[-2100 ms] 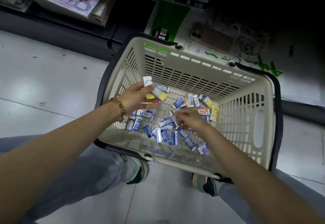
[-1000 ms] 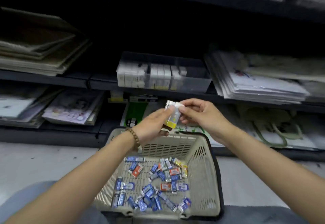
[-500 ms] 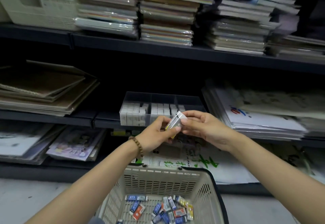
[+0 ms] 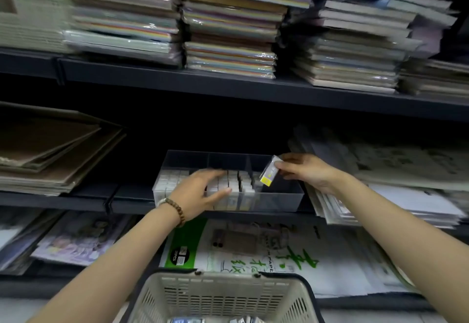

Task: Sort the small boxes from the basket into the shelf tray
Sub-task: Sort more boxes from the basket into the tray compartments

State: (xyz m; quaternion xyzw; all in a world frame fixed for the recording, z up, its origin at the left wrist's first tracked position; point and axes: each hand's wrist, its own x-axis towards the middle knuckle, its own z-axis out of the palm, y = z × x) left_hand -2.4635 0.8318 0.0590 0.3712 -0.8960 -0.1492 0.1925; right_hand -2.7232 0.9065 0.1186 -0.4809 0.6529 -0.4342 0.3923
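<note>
Half a second ago both hands met on one box in front of the tray; they have since parted, and the view has tipped up so that only the far end of the basket [image 4: 223,297] shows at the bottom edge. In the head view, the right hand [image 4: 304,173] pinches a small box [image 4: 270,174] between thumb and fingertips, a pale box with a yellow lower end, tilted, held over the right-hand part of the clear shelf tray [image 4: 279,201] and not yet set down. The left hand [image 4: 200,193] reaches over the tray's near wall with fingers stretched out and spread above the rows of pale boxes [image 4: 236,183] standing packed in the left and middle sections – its thumb lies at their near side, and the fingertips are blurred, so contact is unclear. A bead bracelet [image 4: 177,212] circles that wrist. Under the right hand's box the tray section looks dark and unfilled. Between the two forearms, below the hands, a green-and-white paper pack [image 4: 241,246] lies on the lower shelf. Left of the left hand sit brown card sheets [image 4: 50,150]; above both hands, wrapped paper stacks [image 4: 228,31] fill the upper shelf. A few loose boxes [image 4: 187,320] peek out in the basket's bottom – nearest the wearer.
</note>
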